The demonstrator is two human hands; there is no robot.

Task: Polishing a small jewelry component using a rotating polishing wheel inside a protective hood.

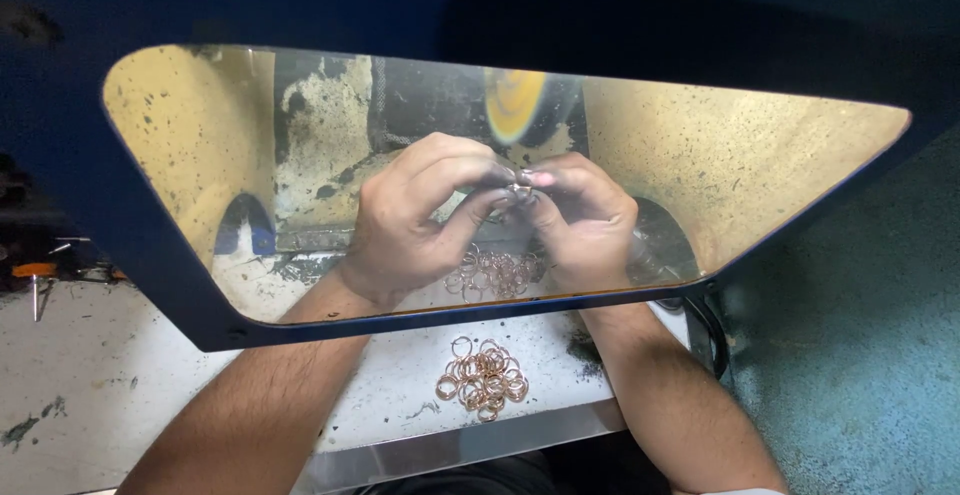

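Observation:
Behind a clear shield [780,155] in a dark blue hood, my left hand [415,220] and my right hand [585,220] meet fingertip to fingertip. Together they pinch a small metal ring [519,191] just below a spinning yellow polishing wheel [515,105]. The ring is mostly hidden by my fingers. A pile of several copper-coloured rings [483,378] lies on the white bench in front of the shield, between my forearms. A second pile of rings [495,273] lies under my hands behind the shield.
The blue hood frame [170,275] surrounds the window. The white bench [90,375] is stained and has a metal front edge [470,447]. Small tools [35,275] lie at the far left. A teal wall [860,355] stands at right, with a black cable [712,330] beside it.

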